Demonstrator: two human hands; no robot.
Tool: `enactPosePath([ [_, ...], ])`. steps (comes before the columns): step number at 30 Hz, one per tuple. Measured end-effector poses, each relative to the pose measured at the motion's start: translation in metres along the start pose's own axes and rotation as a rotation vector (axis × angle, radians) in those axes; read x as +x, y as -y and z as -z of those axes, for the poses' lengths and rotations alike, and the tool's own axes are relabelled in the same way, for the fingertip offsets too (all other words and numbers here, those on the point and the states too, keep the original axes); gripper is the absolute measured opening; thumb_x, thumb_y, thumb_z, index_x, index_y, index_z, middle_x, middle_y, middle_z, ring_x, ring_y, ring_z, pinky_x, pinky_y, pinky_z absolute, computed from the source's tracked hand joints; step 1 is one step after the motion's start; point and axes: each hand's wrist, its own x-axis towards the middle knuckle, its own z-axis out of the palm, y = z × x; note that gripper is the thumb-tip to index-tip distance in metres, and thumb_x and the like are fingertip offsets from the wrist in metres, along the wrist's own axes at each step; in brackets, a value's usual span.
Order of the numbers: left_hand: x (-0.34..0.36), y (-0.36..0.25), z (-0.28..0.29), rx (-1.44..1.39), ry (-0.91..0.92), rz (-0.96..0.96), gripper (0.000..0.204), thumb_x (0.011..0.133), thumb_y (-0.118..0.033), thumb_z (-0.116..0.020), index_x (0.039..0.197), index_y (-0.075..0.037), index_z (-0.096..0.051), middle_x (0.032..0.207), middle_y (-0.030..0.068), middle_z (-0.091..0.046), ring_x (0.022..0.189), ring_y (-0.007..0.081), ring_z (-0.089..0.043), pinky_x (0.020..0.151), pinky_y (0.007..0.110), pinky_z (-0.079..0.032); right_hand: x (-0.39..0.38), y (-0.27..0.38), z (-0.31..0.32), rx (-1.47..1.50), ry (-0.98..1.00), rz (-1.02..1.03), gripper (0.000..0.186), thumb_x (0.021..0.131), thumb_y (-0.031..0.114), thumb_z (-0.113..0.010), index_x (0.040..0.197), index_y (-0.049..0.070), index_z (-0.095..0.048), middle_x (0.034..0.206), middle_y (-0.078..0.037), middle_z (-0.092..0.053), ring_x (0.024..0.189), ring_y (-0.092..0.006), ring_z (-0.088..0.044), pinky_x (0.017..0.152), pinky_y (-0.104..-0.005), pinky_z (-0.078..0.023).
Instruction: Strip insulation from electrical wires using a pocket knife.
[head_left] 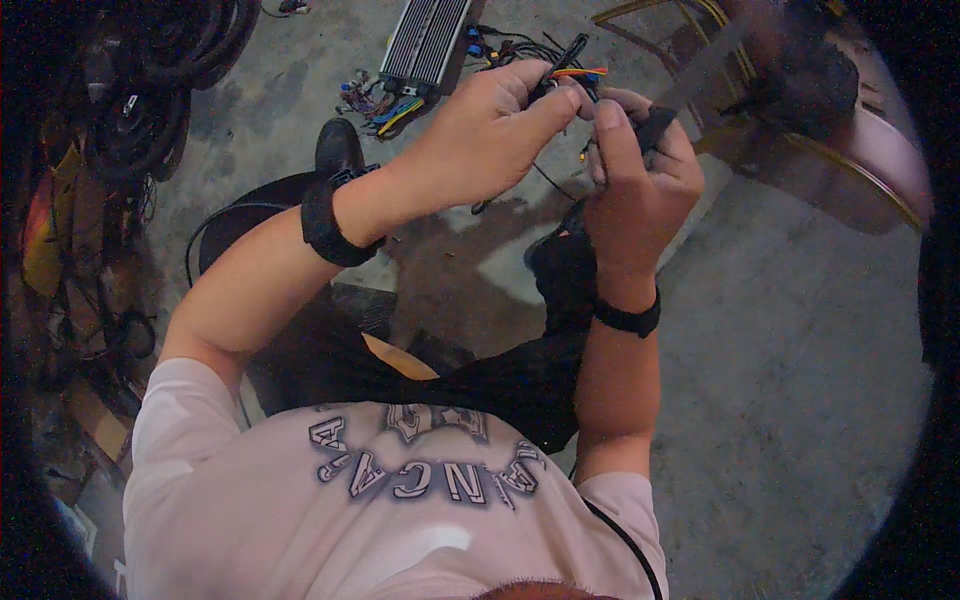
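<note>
Both of my hands are raised close together at the top of the view, above the floor. My left hand [515,125] pinches a bundle of wires [580,72] between thumb and fingers; black, orange and yellow strands stick out past the fingertips. Thumb up and fingers curled, my right hand [645,175] meets the same bundle. A flat black strip [655,128], which looks like tape, lies against its fingers. Whether the strip is stuck to the wires is hidden by the fingers. More thin black cable hangs below the hands.
A silver finned metal box [428,42] with coloured wires and connectors [400,112] sits on the concrete floor ahead. Coiled black tubing [150,120] is piled along the left. At the upper right stands a curved, gold-edged frame [850,165]. My shoe [338,150] is near the box.
</note>
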Motion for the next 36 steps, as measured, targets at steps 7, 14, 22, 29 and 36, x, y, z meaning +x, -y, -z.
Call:
enactPosePath([
  [7,0.004,-0.006,0.0,0.128,0.034,-0.009,0.026,0.1,-0.026,-0.053,0.115,-0.006,-0.06,0.068,-0.0108,-0.047,0.055,-0.0017,-0.039,0.046,0.018,-0.029,0.008,-0.001,0.0,0.004,-0.006,-0.019,0.017,0.085,0.013,-0.071,0.093,-0.002,-0.07,0.08,-0.004,-0.07,0.071,-0.0092,-0.062,0.065,-0.0246,-0.05],
  [14,-0.007,0.011,-0.005,0.239,0.048,-0.098,0.026,0.1,-0.026,-0.054,0.114,-0.005,-0.061,0.07,-0.0091,-0.051,0.059,-0.0011,-0.042,0.047,0.02,-0.031,-0.002,-0.003,0.003,0.01,0.042,-0.04,0.018,0.085,0.014,-0.071,0.091,-0.002,-0.071,0.078,-0.004,-0.07,0.07,-0.0087,-0.062,0.064,-0.0247,-0.05],
  [22,-0.015,0.0,-0.009,0.298,-0.002,-0.087,0.023,0.099,-0.024,-0.056,0.106,-0.004,-0.061,0.071,-0.0066,-0.053,0.06,-0.0001,-0.042,0.048,0.02,-0.033,-0.01,-0.004,0.007,0.093,0.041,-0.086,0.017,0.085,0.013,-0.071,0.09,-0.003,-0.071,0.079,-0.004,-0.069,0.07,-0.0093,-0.061,0.064,-0.0228,-0.049],
  [29,-0.029,0.011,-0.009,0.332,-0.02,-0.061,0.021,0.098,-0.022,-0.057,0.11,-0.005,-0.061,0.075,-0.0042,-0.056,0.063,0.001,-0.047,0.051,0.021,-0.036,-0.033,-0.004,0.009,0.143,0.039,-0.186,0.016,0.085,0.013,-0.071,0.089,-0.002,-0.071,0.081,-0.004,-0.07,0.071,-0.0093,-0.062,0.064,-0.0231,-0.048],
  [36,-0.027,0.016,-0.006,0.258,0.031,-0.052,0.025,0.098,-0.017,-0.055,0.117,-0.001,-0.059,0.099,-0.0004,-0.062,0.088,0.0041,-0.053,0.076,0.02,-0.044,-0.037,0.0,0.007,-0.093,-0.018,-0.014,0.014,0.083,0.013,-0.072,0.088,0.0,-0.071,0.074,-0.001,-0.068,0.067,-0.0064,-0.059,0.06,-0.0233,-0.047],
])
